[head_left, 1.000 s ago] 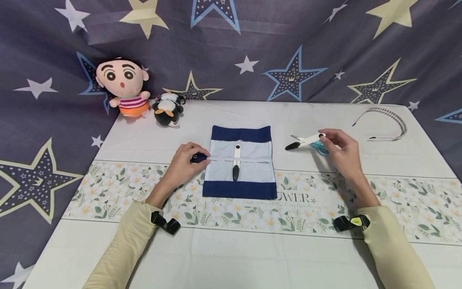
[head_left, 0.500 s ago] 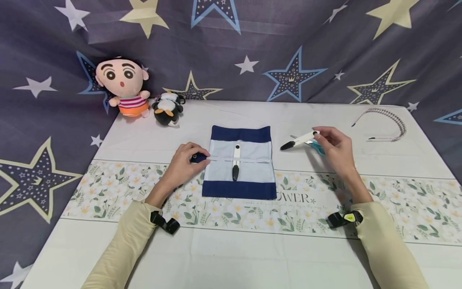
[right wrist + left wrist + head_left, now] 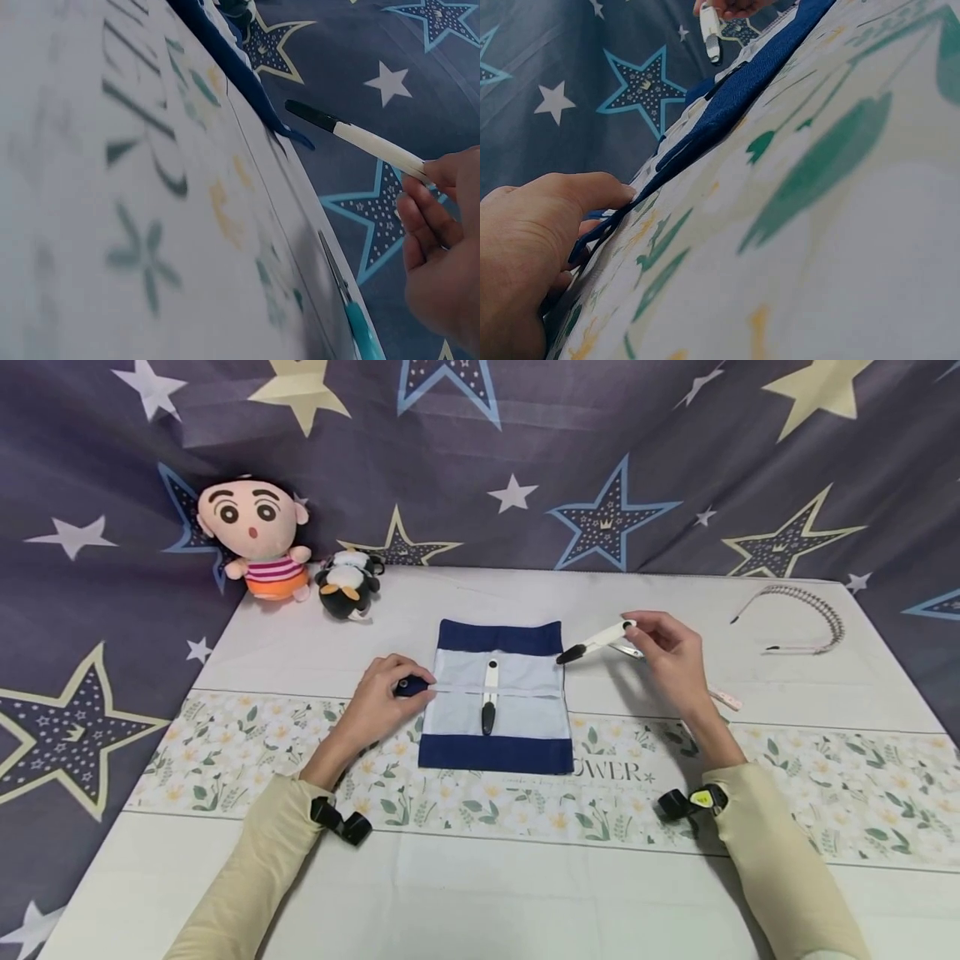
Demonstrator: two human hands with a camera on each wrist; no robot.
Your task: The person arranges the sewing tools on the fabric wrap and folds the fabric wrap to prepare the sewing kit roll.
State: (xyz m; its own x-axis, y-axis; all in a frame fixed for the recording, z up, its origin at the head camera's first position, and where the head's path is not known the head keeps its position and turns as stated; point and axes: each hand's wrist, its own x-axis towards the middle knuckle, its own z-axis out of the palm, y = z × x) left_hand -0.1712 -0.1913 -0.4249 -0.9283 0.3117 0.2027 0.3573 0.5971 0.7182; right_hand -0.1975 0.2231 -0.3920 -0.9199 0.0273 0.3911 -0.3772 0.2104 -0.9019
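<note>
A navy and light-blue cloth tool roll lies unfolded on the table. My left hand pinches its left edge, beside a small navy tab with a snap. A slim white tool with a black-covered tip lies upright across the roll's middle seam, its black end towards me. My right hand pinches a matching white tool by its end with the black dot. The held tool is raised, its black tip pointing left at the roll's upper right edge.
Teal-handled scissors lie under my right hand, mostly hidden in the head view. Near my right wrist is a pink item. A headband lies at the back right; a doll and a penguin plush sit at the back left.
My right hand has carried the white tool left and slightly up, from over the scissors to the roll's right edge. The pink item has come into view. My left hand stays put.
</note>
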